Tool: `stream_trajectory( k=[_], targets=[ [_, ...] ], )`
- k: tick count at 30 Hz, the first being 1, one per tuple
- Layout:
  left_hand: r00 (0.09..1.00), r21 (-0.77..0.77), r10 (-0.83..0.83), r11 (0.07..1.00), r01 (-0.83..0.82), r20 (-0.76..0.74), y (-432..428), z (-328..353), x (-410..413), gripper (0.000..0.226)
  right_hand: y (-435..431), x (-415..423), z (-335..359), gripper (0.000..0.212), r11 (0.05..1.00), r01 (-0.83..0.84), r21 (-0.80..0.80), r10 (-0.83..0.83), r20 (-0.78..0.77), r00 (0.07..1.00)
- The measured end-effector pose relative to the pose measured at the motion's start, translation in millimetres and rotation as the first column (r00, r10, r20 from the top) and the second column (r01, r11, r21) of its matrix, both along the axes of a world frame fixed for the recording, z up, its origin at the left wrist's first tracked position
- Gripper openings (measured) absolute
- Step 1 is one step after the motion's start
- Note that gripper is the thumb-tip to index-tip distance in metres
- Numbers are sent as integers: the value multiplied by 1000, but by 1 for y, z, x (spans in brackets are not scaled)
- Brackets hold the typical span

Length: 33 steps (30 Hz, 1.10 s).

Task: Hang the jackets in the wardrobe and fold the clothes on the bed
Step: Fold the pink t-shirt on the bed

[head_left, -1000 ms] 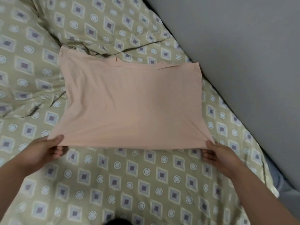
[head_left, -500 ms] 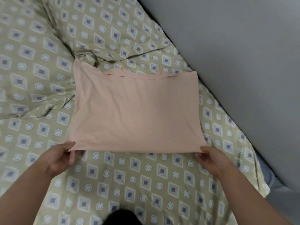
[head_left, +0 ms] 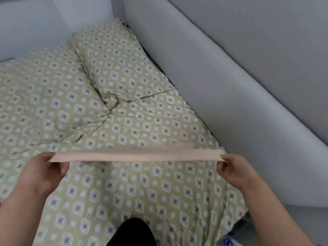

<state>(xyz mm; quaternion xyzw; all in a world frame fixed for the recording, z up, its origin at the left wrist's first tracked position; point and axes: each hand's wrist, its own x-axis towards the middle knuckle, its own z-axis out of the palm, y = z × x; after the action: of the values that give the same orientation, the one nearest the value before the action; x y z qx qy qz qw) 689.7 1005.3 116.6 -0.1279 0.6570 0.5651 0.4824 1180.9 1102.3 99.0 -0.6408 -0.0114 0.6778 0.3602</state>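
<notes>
A peach-pink garment (head_left: 134,156) is stretched taut between my two hands above the bed and shows only as a thin edge-on band, blurred along its far side. My left hand (head_left: 47,168) pinches its left end and my right hand (head_left: 232,168) pinches its right end. Below it lies the olive-green bedspread (head_left: 124,183) with a diamond and circle pattern.
A pillow (head_left: 120,68) in the same patterned cloth lies at the far end of the bed. A grey padded headboard (head_left: 230,86) runs along the right side, and a pale wall (head_left: 44,23) stands at the far left. A dark shape (head_left: 132,233) sits at the bottom edge.
The garment lay flat on the bed with my hands at its near corners; both hands have since lifted it, so it now appears edge-on. The camera view has tilted up toward the pillow.
</notes>
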Motion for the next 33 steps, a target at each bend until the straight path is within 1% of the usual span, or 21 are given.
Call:
stream_trajectory(
  k=[1,2,3,4,5,6,8,9,11,15,17,20,23,25,28,31,32,33],
  targets=[
    [997,23,9,1000,-7,-70,-1,7,2,22,-2,0,9,15,999,-35,27,34,22,999],
    [989,14,-8,1000,11,-149,-6,19,7,20,-8,2,20,21,997,-56,53,53,54,997],
    [978,48,20,999,-10,-209,-7,30,13,14,-11,6,32,28,995,-45,86,39,68,997],
    [963,101,48,995,-22,-267,-7,41,18,11,-13,9,44,31,993,-31,115,25,58,998],
    [957,154,94,987,-53,-275,-9,47,18,18,-16,12,54,30,992,-16,126,13,30,999],
    [962,181,121,980,-77,-245,-12,54,18,20,-20,16,61,27,992,5,124,-4,-5,1000],
    [977,191,149,974,-118,-155,-14,61,20,17,-24,24,74,20,989,54,138,-41,-95,995],
    [986,180,126,978,-106,-105,-12,62,22,19,-25,26,77,18,986,79,148,-60,-130,990],
    [996,168,81,983,-77,-22,-7,52,25,14,-23,25,72,21,986,77,148,-49,-182,982],
    [990,123,93,987,-106,108,26,5,21,20,3,5,27,35,996,-23,88,39,-176,984],
    [983,87,97,990,-111,154,48,-30,19,23,21,-10,-6,33,995,-79,60,86,-113,990],
    [976,60,53,996,-67,213,81,-86,11,23,50,-30,-64,29,986,-169,0,169,2,986],
    [985,-19,-18,1000,22,173,112,-132,-1,28,80,-50,-110,24,973,-226,-52,231,103,968],
    [984,-34,-76,996,83,162,137,-155,-9,27,100,-58,-134,19,975,-216,-50,221,128,967],
    [985,-74,-109,990,120,137,163,-186,-20,24,126,-64,-159,17,977,-207,-47,211,163,964],
    [988,-44,-119,991,124,99,176,-202,-26,23,142,-71,-178,16,977,-212,-18,211,187,960],
    [989,-24,-135,990,137,66,177,-208,-23,20,144,-73,-184,14,977,-213,-17,212,209,955],
    [982,-3,-187,982,187,-7,175,-214,-16,18,142,-77,-189,17,972,-233,-19,230,241,943]
  ],
)
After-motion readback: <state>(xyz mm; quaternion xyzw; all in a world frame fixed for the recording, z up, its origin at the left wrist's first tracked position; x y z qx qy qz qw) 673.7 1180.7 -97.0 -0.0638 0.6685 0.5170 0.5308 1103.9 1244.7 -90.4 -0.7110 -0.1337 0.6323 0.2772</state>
